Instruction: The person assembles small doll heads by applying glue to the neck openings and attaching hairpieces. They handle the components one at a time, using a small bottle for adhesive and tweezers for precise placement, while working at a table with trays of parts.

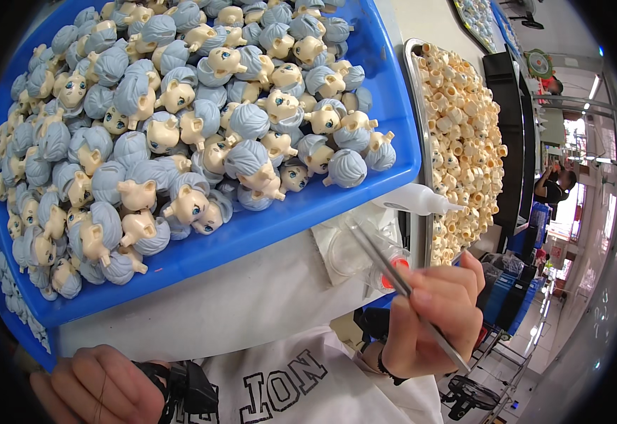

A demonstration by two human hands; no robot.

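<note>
My right hand is closed around metal tweezers, whose tips point away over a clear plastic bag and a small clear container with red in it. I see nothing between the tips. At the lower left my left hand is curled closed near the tray's front corner; whatever its fingers hold, if anything, is hidden. A large blue tray is heaped with doll heads with pale blue hair and painted eyes.
A metal tray full of small peach-coloured hollow parts stands right of the blue tray. A white squeeze bottle lies between them, nozzle toward the parts. Another blue tray shows at the left edge. A person is in the background.
</note>
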